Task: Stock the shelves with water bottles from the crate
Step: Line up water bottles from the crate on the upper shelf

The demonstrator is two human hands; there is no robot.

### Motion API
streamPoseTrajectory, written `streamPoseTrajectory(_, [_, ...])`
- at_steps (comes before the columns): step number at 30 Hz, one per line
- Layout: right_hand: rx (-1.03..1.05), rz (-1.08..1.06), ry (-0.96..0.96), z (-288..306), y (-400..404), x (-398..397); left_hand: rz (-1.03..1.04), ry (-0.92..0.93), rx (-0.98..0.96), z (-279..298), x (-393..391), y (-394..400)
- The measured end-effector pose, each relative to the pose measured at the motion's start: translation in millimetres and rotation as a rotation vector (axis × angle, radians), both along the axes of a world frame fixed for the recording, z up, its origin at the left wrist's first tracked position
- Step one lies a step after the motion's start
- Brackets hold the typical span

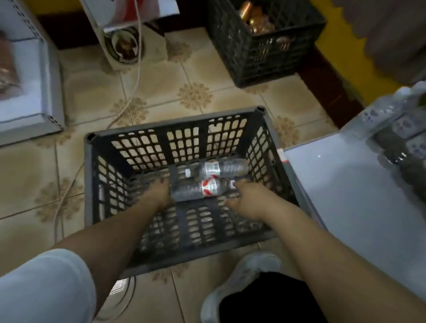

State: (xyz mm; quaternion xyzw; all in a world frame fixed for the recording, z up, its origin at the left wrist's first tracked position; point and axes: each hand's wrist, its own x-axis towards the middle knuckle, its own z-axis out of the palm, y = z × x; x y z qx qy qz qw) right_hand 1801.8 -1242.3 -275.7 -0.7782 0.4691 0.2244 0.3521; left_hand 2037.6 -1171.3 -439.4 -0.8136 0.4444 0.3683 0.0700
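Observation:
A dark grey plastic crate (121, 138) stands on the tiled floor in front of me. Two clear water bottles lie on their sides on its bottom. The nearer bottle (199, 189) has a red and white label, and the farther bottle (221, 167) lies just behind it. Both my hands reach down into the crate. My left hand (159, 191) touches the base end of the nearer bottle. My right hand (244, 199) is at its cap end, fingers curled down there. Whether either hand grips it is unclear. A white shelf (346, 188) on the right holds several standing water bottles (410, 132).
A second black crate (254, 54) with copper-coloured cans stands at the back by the yellow wall. A white shelf unit (31, 109) sits at the left. A white cable (134, 82) runs over the floor. My white shoe (237, 282) is near the crate's front edge.

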Motion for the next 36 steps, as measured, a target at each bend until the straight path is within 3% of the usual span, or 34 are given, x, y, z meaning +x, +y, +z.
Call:
streamPoseTrajectory(5, [0.06,-0.059,-0.04,-31.7,9.4,-25.5,-0.062,0.018,-0.032,-52.4,-10.5,-35.7])
streamPoseTrajectory(8, [0.074,-0.075,-0.014,-47.4,16.6,-48.7,-0.173,-0.12,0.127,-63.4,-35.0,-37.8])
streamPoseTrajectory(11, [0.072,-0.126,-0.016,-49.6,14.1,-59.2,-0.181,-0.057,0.191,-60.5,-59.4,-28.2])
streamPoseTrajectory(13, [0.082,-0.168,-0.024,-47.3,8.3,-58.9,-0.073,0.137,0.141,-56.9,-68.9,-20.3])
streamPoseTrajectory(17, [0.091,-0.246,-0.04,-44.5,5.1,-56.0,0.367,0.654,0.063,-38.2,-79.1,-0.8])
streamPoseTrajectory(22, [0.049,-0.267,-0.063,-28.4,7.9,-53.3,0.629,0.75,0.082,-6.1,-78.8,16.6])
streamPoseTrajectory(28, [0.017,-0.456,-0.264,10.9,8.6,-51.2,0.493,0.87,-0.149,81.9,-80.6,30.1])
streamPoseTrajectory(36, [0.084,-0.783,-0.805,120.9,24.4,-58.6,0.143,0.747,-0.62,230.0,-124.4,46.1])
